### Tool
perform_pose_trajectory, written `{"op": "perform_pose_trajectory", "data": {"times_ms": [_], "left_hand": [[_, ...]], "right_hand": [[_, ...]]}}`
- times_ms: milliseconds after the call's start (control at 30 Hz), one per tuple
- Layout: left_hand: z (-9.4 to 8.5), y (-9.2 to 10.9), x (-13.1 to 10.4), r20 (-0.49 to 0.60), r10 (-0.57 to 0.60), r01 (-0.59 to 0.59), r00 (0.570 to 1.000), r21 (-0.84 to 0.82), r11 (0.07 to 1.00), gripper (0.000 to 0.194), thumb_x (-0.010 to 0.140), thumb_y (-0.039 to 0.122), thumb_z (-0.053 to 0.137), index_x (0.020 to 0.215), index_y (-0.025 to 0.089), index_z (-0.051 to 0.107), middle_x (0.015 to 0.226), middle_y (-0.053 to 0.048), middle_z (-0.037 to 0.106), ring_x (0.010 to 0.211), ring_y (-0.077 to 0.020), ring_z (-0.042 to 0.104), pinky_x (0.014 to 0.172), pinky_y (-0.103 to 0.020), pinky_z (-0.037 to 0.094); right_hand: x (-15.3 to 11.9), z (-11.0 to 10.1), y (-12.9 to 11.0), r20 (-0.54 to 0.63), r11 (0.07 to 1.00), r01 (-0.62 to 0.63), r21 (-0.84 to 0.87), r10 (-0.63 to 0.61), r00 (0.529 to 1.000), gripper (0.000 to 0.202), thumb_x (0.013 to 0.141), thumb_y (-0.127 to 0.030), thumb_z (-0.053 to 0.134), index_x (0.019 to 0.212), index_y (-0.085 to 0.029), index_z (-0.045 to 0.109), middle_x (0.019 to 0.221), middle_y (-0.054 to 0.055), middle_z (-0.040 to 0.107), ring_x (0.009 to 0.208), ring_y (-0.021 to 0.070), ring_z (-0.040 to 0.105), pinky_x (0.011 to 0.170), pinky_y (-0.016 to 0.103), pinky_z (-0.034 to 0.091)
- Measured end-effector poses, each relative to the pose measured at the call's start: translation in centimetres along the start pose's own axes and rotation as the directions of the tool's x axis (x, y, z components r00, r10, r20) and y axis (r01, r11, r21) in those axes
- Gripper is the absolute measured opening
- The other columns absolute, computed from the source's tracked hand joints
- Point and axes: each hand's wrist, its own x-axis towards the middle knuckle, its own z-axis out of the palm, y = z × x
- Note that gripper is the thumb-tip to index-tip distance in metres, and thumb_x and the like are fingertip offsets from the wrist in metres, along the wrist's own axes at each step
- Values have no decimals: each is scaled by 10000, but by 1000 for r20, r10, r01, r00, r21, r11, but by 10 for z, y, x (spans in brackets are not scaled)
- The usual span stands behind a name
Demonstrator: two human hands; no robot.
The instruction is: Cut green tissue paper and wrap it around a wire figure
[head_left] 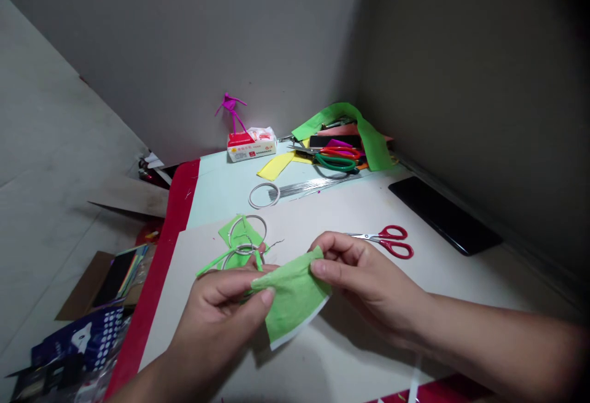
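Stretched between both hands is a piece of green crepe paper (295,305) with a pale lower edge. My left hand (225,308) pinches its left top corner between thumb and fingers. At the right top corner, my right hand (354,271) has its thumb and fingers closed on the same paper. Just beyond the left fingers lie white rings (265,225) with green paper (233,231) and thin twisted wire about them; the left hand partly hides these. Red-handled scissors (396,242) rest on the table behind the right hand, their blades partly covered.
A black phone (442,215) lies at right. Toward the back are a loose white ring (251,197), thin wires (304,188), green-handled scissors (336,162), a yellow strip (275,166), and a small box (252,150) with a magenta figure (230,105). Walls close off the back and right.
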Motion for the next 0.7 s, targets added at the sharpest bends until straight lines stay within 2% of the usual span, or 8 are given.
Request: {"op": "perform_pose_trajectory", "data": {"times_ms": [100, 233, 333, 400, 533, 600, 700], "left_hand": [[4, 3, 0, -18, -14, 15, 1000, 34, 999, 136, 676, 219, 731, 787, 263, 795, 870, -36, 780, 815, -220, 715, 747, -288, 569], [9, 4, -3, -100, -52, 43, 994, -84, 996, 162, 646, 209, 766, 800, 256, 780, 875, -37, 779, 832, -215, 720, 751, -285, 581], [10, 3, -7, -62, -103, 91, 993, -173, 981, 154, 683, 224, 752, 833, 254, 768, 797, -26, 778, 779, -186, 724, 721, -248, 580], [9, 1, -9, -25, -125, 118, 992, -172, 978, 161, 704, 232, 743, 862, 253, 764, 819, -29, 778, 804, -178, 722, 708, -223, 572], [6, 1, -12, 67, -148, 157, 987, -162, 974, 130, 713, 231, 732, 837, 247, 766, 807, -37, 778, 789, -183, 719, 645, -215, 561], [4, 3, -12, 80, -136, 149, 987, -175, 973, 100, 699, 207, 730, 775, 257, 770, 783, -29, 776, 785, -184, 717, 667, -223, 557], [1, 6, -10, 154, -48, 77, 987, -187, 979, 130, 701, 170, 722, 716, 285, 779, 734, -14, 771, 839, -191, 710, 771, -244, 549]], "right_hand": [[0, -2, -3, 29, 995, 55, -87, -53, 998, 184, 760, -252, 756, 804, -163, 600, 705, -35, 573, 654, 57, 493, 613, 172, 378], [5, -7, -12, -8, 980, 134, -147, -136, 991, 181, 787, -275, 729, 819, -170, 584, 703, -35, 559, 643, 62, 486, 609, 183, 382], [12, -12, -21, -59, 972, 169, -161, -180, 982, 197, 785, -279, 727, 841, -180, 567, 701, -40, 560, 633, 66, 492, 610, 191, 390], [17, -17, -26, -95, 957, 211, -199, -233, 968, 221, 777, -261, 731, 852, -200, 533, 657, -61, 526, 607, 69, 481, 589, 191, 376], [28, -31, -31, -143, 847, 374, -379, -453, 880, 254, 778, -218, 719, 841, -233, 474, 612, -90, 448, 576, 71, 424, 552, 188, 319], [33, -37, -30, -118, 779, 415, -469, -521, 845, 185, 793, -207, 689, 832, -227, 509, 663, -76, 489, 609, 75, 436, 571, 196, 330], [37, -41, -25, -85, 700, 380, -605, -531, 843, 13, 811, -196, 627, 800, -202, 624, 781, -27, 603, 730, 104, 524, 673, 225, 392]]}}
